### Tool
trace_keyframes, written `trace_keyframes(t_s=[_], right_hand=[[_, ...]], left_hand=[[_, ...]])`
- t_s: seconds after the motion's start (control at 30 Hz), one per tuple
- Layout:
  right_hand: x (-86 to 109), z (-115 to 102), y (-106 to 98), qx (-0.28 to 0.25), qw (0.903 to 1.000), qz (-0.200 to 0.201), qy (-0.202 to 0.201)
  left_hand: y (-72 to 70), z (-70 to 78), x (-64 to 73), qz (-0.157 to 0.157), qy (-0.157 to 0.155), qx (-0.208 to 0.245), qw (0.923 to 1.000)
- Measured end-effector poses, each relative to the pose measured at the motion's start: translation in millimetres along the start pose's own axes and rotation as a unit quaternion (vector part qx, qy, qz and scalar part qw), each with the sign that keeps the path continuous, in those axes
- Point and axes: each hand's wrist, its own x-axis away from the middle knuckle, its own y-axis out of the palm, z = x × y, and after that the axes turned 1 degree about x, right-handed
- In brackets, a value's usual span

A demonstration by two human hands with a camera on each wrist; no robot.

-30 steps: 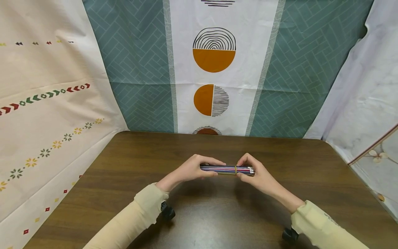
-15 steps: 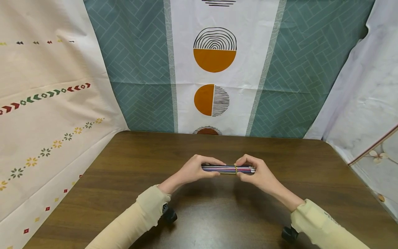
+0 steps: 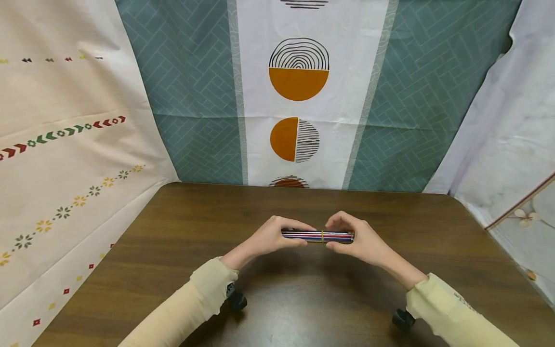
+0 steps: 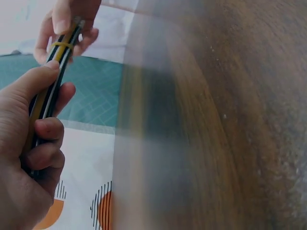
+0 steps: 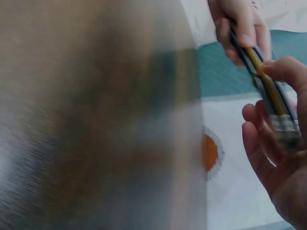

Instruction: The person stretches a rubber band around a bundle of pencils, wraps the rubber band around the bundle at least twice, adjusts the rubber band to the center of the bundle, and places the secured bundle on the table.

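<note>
A bundle of striped pencils [image 3: 337,237] lies sideways between my hands, above the table. A thin yellow rubber band [image 3: 322,236] runs round it near the middle. My left hand [image 3: 270,238] grips the left end, its fingers curled round the pencils in the left wrist view. My right hand [image 3: 363,242] has thumb and index finger about the bundle just right of the band. In the right wrist view its thumb [image 5: 285,72] touches the pencils by the band, while other fingers stand off loosely. Metal-ringed pencil ends [image 5: 284,123] point toward the right palm.
A brown wooden table [image 3: 295,308] spreads beneath the hands. Behind it hangs a green and white patterned cloth [image 3: 195,96]; pale cloths hang at the left [image 3: 65,168] and right [image 3: 498,144]. Dark wrist cameras [image 3: 237,300] sit under the sleeves.
The rubber band has shifted left along the pencils, from near their right end toward the middle. My right fingertips have moved slightly left with it; the left hand is almost still.
</note>
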Motion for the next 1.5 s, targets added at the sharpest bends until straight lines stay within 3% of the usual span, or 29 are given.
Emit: trace_keyframes(t_s=[0.1,0.27,0.77,1.03,1.2,1.33,1.5], right_hand=[[-3.6,-1,-4,0.012,0.9998,-0.016,-0.005],[-5.2,0,-1,-0.017,0.9996,-0.021,0.007],[-2.3,-2,10,-0.057,0.9977,0.024,0.028],[-1.0,-5,17,-0.038,0.9981,0.036,0.032],[-1.4,-6,17,-0.022,0.999,0.02,0.032],[-0.6,-4,11,-0.029,0.9995,0.0,0.015],[-0.4,-1,5,-0.016,0.9998,-0.002,0.015]], left_hand=[[0.0,1.1,-0.7,-0.001,0.002,-0.008,1.0],[0.5,1.6,-1.6,-0.006,0.003,-0.011,0.9999],[0.6,1.6,-2.6,-0.013,0.0,-0.019,0.9997],[5.4,1.0,-0.4,0.002,0.002,-0.02,0.9998],[7.2,-1.1,-1.1,0.009,-0.006,-0.012,0.9999],[4.0,-1.1,-2.6,-0.003,-0.011,-0.002,0.9999],[-1.6,-2.6,-0.9,-0.017,-0.042,0.042,0.9981]])
